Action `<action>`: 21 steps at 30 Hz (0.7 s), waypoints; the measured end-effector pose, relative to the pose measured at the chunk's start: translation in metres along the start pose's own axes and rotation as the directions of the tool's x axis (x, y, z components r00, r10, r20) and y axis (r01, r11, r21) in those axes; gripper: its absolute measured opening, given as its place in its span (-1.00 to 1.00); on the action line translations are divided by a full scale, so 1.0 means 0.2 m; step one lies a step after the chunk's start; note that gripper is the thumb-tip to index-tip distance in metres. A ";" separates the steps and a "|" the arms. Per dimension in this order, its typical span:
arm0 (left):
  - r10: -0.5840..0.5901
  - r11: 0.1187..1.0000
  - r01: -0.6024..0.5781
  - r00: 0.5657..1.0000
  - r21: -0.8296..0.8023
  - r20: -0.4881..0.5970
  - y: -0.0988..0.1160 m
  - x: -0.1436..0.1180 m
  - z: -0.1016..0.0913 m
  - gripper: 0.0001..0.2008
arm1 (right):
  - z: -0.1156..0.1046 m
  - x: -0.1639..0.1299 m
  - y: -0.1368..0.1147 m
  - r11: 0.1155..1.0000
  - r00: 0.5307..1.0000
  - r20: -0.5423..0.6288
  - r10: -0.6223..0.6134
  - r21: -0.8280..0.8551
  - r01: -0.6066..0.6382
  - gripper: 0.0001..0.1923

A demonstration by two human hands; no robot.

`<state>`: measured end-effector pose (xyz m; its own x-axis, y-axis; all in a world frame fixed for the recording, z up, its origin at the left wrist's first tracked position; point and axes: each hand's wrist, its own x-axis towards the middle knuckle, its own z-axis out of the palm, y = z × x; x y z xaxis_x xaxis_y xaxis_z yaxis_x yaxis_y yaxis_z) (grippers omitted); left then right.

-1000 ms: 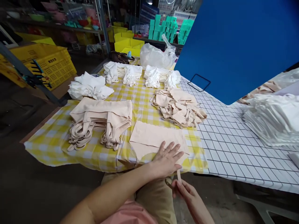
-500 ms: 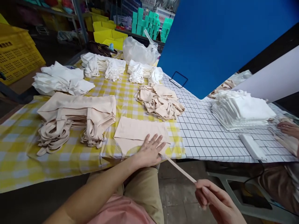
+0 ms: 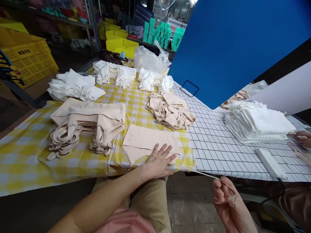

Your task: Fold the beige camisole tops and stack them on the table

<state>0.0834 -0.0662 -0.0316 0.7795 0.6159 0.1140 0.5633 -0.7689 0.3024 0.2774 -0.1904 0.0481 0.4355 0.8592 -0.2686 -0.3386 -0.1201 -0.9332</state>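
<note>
A beige strappy top [image 3: 148, 137] lies flat at the table's front edge, its wide band away from me. My left hand [image 3: 157, 165] rests flat on its lower right part, fingers spread. Beyond the table edge, my right hand [image 3: 229, 202] is closed in a pinch on the top's thin shoulder strap [image 3: 206, 174], which is drawn out taut to the right. To the left is a neat stack of beige tops [image 3: 88, 111] with looped straps hanging toward me. Behind the flat top lies a loose heap of beige tops [image 3: 170, 110].
White folded tops [image 3: 126, 72], a loose white heap [image 3: 75, 84] and a plastic bag [image 3: 150, 60] are at the back. A blue board [image 3: 218, 48] rises behind. On the right are a white stack [image 3: 259, 121], a white bar-shaped device [image 3: 270, 163] and another person's hand [image 3: 303, 138].
My right hand has moved slightly right and up and turned, with the strap still pinched and now at a flatter angle. My left hand stays on the top. The view has shifted a little.
</note>
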 end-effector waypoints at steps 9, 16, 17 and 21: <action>-0.011 1.000 0.011 1.000 0.010 0.009 0.01 0.00 -0.01 -0.29 | 0.11 0.07 -0.10 0.972 0.972 -0.019 -0.234 -0.035 0.233 -0.72; -0.008 0.993 0.011 1.000 -0.116 0.027 0.00 0.00 -0.03 -0.28 | 0.16 0.09 -0.15 0.947 0.956 0.019 -0.292 -0.130 0.292 -0.78; -0.013 0.983 0.018 1.000 -0.183 0.026 0.00 0.00 -0.05 -0.30 | 0.17 0.09 -0.13 0.933 0.956 0.032 -0.291 -0.211 0.291 -0.76; -0.107 0.832 0.085 0.994 -0.549 -0.008 0.01 0.00 -0.18 -0.58 | 0.24 0.11 0.00 0.774 0.968 0.181 -0.172 -0.583 0.247 -0.69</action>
<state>0.0752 -0.0620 0.0043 0.7126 0.6960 0.0884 0.3846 -0.4929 0.7804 0.2478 -0.1470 0.0538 0.3287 0.9427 -0.0563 0.3311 -0.1709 -0.9280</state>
